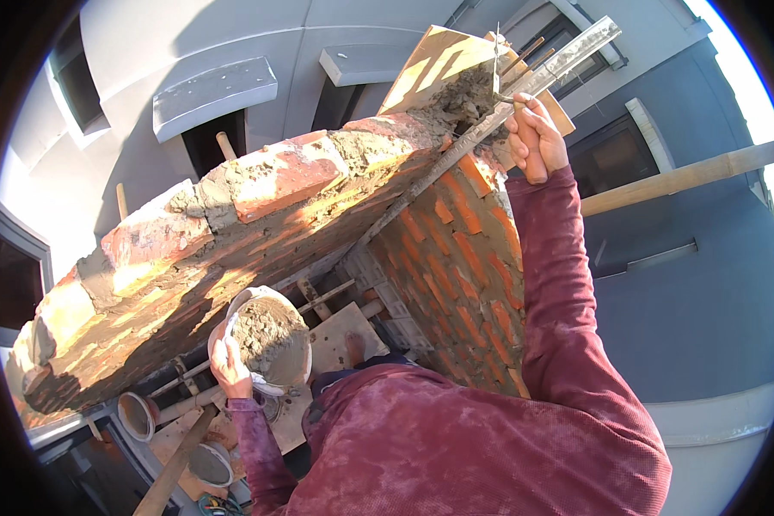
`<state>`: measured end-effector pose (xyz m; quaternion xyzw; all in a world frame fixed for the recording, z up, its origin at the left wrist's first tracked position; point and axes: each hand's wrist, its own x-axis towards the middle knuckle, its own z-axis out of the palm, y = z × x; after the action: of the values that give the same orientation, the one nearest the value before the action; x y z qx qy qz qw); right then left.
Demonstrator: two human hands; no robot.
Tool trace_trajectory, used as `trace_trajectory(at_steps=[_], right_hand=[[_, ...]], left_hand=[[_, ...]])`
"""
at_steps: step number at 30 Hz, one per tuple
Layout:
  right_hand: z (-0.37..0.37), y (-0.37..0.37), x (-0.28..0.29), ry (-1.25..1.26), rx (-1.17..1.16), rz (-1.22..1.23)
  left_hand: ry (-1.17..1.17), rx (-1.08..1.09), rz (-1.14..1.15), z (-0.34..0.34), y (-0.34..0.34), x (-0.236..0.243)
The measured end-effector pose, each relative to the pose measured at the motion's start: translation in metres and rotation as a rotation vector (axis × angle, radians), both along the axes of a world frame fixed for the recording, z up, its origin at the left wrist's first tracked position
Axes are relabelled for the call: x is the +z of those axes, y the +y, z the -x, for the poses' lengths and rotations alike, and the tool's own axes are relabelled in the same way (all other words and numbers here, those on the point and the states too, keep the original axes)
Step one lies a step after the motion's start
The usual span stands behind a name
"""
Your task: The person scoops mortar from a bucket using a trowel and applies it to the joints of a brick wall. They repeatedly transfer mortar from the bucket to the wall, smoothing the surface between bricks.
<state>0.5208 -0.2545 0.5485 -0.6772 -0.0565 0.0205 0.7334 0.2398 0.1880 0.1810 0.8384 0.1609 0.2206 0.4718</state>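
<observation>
While the left hand (pixel 230 370) held the side of a round tub (pixel 300 361), its fingers were curled at the rim. Lumpy gray mortar (pixel 265 331) lay inside. The tub was down low, between the long brick wall (pixel 292 176) and the person's dark red shirt (pixel 456 439).

The right hand (pixel 539 138) was up high, closed around the wooden handle of a trowel (pixel 536 162). The trowel's thin blade (pixel 496 62) pointed up, and only its edge showed. It was right by a wet gray heap (pixel 466 101) at the end of the wall. I could not tell if the blade touched the heap.

A long metal bar (pixel 576 52) ran on a slant, just beside the right hand. A flat wooden board (pixel 426 62) stood by the heap. More bricks (pixel 456 267) made a second wall under the bar. Far below, two more tubs sat near a wooden pole (pixel 174 464). A bare foot (pixel 355 347) was on a flat panel (pixel 340 331).
</observation>
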Motion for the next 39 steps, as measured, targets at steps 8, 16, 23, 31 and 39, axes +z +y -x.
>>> trace_trajectory(at_steps=[8, 16, 23, 31, 39], right_hand=[[-0.034, 0.015, 0.01, 0.013, -0.121, -0.083], [-0.021, 0.022, 0.005, 0.045, -0.123, -0.279], [-0.004, 0.042, -0.047, 0.348, 0.169, -0.907], [-0.099, 0.035, -0.133, -0.06, 0.161, -1.39], [-0.082, 0.121, -0.099, 0.009, -0.473, -0.951]], left_hand=[[0.016, 0.063, -0.403, 0.016, 0.022, -0.032], [0.231, 0.047, 0.232, 0.016, 0.018, 0.023], [0.119, -0.008, 0.266, 0.025, 0.024, 0.031], [0.169, 0.012, 0.203, 0.023, 0.035, 0.011], [0.356, -0.036, -0.01, 0.014, 0.057, 0.046]])
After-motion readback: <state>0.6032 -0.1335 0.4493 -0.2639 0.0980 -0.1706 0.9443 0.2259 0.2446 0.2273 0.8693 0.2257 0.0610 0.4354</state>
